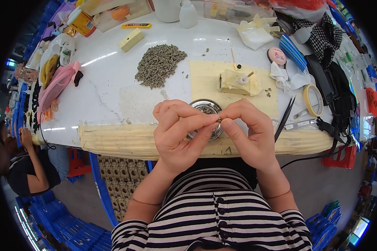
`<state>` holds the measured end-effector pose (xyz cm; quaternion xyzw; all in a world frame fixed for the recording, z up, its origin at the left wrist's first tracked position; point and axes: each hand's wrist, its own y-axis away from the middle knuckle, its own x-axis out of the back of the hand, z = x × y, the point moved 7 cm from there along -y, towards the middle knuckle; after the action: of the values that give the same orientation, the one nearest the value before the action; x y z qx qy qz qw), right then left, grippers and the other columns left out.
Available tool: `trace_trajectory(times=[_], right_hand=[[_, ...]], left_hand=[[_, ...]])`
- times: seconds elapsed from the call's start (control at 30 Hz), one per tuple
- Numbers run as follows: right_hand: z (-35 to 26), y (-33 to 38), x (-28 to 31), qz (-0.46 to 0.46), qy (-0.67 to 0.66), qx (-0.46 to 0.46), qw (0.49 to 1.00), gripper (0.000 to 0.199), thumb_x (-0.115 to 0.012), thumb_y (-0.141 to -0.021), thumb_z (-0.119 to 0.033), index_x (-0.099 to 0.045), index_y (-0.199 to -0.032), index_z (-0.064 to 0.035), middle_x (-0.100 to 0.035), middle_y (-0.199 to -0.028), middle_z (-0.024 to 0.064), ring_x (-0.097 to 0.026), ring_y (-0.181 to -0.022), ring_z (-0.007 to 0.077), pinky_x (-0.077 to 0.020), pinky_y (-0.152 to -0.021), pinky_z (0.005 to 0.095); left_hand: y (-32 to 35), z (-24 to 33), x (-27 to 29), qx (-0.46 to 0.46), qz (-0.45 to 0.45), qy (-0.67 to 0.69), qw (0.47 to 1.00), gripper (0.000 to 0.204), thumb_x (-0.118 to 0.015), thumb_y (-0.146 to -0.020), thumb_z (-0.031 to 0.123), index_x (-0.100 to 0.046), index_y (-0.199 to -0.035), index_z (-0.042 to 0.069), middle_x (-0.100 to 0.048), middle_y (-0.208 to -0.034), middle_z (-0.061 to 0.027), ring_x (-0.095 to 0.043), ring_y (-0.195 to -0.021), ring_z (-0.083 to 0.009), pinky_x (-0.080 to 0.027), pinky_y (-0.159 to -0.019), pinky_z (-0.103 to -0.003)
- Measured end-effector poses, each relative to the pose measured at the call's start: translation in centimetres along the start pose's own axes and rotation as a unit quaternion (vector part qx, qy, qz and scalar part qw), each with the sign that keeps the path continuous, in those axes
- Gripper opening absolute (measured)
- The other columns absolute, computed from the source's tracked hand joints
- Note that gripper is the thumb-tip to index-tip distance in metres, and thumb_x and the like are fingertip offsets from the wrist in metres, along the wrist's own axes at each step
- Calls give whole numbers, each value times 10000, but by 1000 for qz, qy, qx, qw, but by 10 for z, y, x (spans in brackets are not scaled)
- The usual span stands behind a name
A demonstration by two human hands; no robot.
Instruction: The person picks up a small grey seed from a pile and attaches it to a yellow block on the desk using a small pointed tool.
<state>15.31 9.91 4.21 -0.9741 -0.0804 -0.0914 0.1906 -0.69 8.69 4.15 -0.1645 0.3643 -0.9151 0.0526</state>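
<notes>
Over a round steel dish, my left hand and my right hand meet, fingertips nearly touching. Both pinch a tiny brassy metal piece between thumb and forefinger; its exact kind is too small to make out. Small metal parts lie in the dish, which my fingers partly cover. Beyond the dish stands a block wrapped in yellowish tape, with a small white cup and a short stick on top. A large heap of small grey metal parts lies on the table, farther left.
Black tweezers, a masking tape roll and a black case lie to the right. A pink mesh pouch is at the left. A pale block and white bottle stand farther back. Another person sits at left.
</notes>
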Motion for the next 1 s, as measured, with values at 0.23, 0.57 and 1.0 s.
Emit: trace_trajectory(times=[0.23, 0.57, 1.0], right_hand=[[-9, 3, 3, 39, 95, 59, 993, 107, -764, -796, -19, -704, -885, -18, -684, -845, 75, -605, -772, 215, -478, -703, 306], [-31, 10, -4, 92, 250, 203, 942, 249, -805, -723, -5, -744, -964, -25, -705, -864, 77, -630, -731, 228, -496, -639, 306], [15, 17, -1, 18, -134, -96, 986, 92, -676, -912, -3, -682, -996, 35, -686, -922, 64, -623, -849, 110, -496, -802, 249]], left_hand=[[0, 5, 0, -40, -3, -66, 997, 260, -832, -693, 75, -767, -935, 146, -641, -818, 52, -548, -807, -144, -286, -803, -332], [3, 5, -1, -38, 15, -99, 994, 264, -835, -677, 94, -764, -925, 152, -630, -819, 64, -552, -820, -146, -273, -817, -345], [1, 13, 0, -73, -20, -88, 993, 303, -836, -677, 87, -766, -963, 162, -658, -857, 52, -547, -786, -160, -315, -788, -336]])
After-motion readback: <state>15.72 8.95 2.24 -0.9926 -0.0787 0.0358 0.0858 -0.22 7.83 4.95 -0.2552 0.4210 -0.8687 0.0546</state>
